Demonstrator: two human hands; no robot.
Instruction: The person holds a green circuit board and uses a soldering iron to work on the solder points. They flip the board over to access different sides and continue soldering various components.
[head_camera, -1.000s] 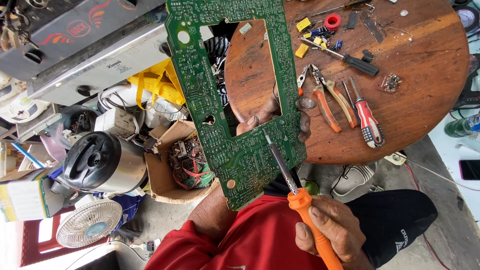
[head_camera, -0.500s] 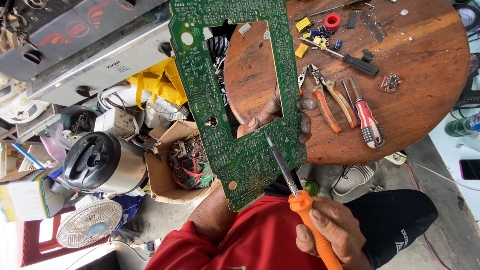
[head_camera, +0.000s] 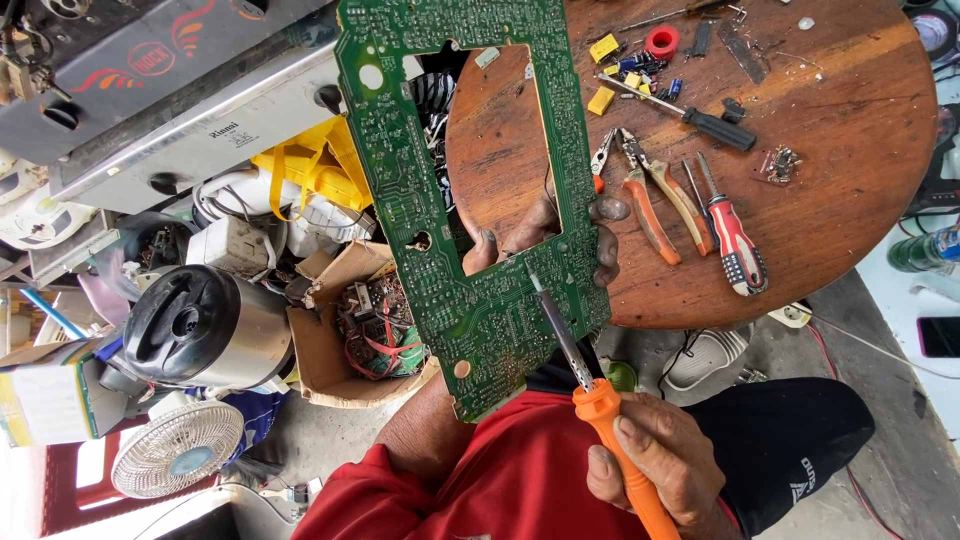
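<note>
My left hand (head_camera: 545, 235) grips a large green circuit board (head_camera: 400, 180) with a rectangular cut-out, fingers showing through the opening and around the lower right edge. The board is held upright above my lap and the edge of a round wooden table (head_camera: 820, 200). My right hand (head_camera: 660, 465) holds an orange-handled soldering iron (head_camera: 600, 400); its metal tip touches the board's lower right part, just below my left fingers.
On the table lie pliers (head_camera: 650, 195), a red screwdriver (head_camera: 735, 240), a black screwdriver (head_camera: 700, 115), red tape and small yellow parts. Left of me are a cardboard box of scrap electronics (head_camera: 360, 330), a steel kettle (head_camera: 210, 325), a small white fan (head_camera: 180, 450) and a metal appliance casing.
The board has shifted slightly right and up in view; the soldering iron tip stays against the board's lower part. Both hands keep their grip.
</note>
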